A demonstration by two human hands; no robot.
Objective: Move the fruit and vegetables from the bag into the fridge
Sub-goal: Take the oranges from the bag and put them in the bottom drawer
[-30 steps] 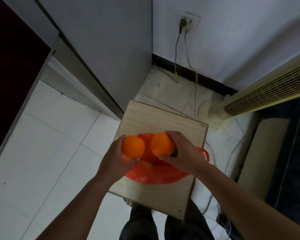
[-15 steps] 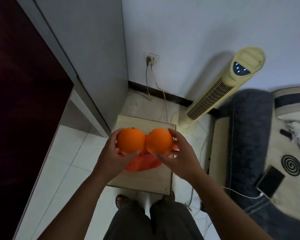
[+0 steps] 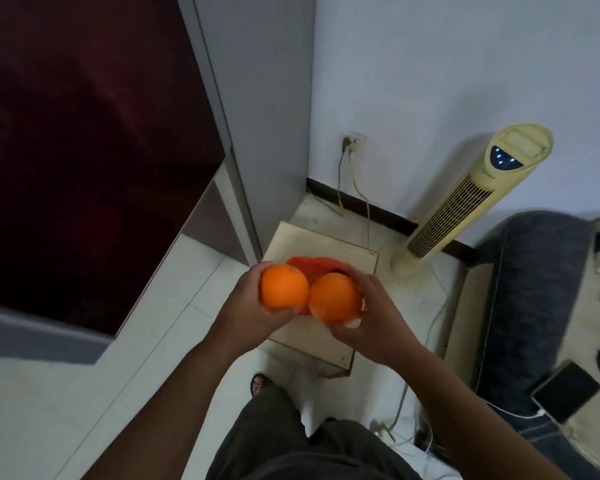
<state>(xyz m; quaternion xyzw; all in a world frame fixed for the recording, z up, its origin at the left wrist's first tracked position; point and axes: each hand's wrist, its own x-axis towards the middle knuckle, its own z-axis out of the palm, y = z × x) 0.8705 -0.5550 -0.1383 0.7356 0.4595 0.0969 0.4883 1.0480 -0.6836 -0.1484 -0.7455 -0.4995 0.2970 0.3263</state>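
Note:
My left hand [image 3: 246, 306] grips one orange [image 3: 284, 287] and my right hand [image 3: 371, 320] grips a second orange [image 3: 333, 297]; the two fruits touch side by side in front of me. Below and behind them a red plastic bag [image 3: 312, 263] lies on a small wooden table [image 3: 329, 244], mostly hidden by the oranges. The fridge [image 3: 94, 140], with a dark red door and grey side, stands at the left with its door closed.
A cream tower fan [image 3: 465, 192] stands right of the table, by a wall socket [image 3: 354, 142] with trailing cables. A dark sofa arm [image 3: 541, 289] and a phone [image 3: 565, 391] on charge lie at the right. White tiled floor [image 3: 66, 393] spreads at the lower left.
Both hands have lifted the oranges up and away from the bag. My view has risen and turned left, bringing the fridge door, the fan and the sofa into sight.

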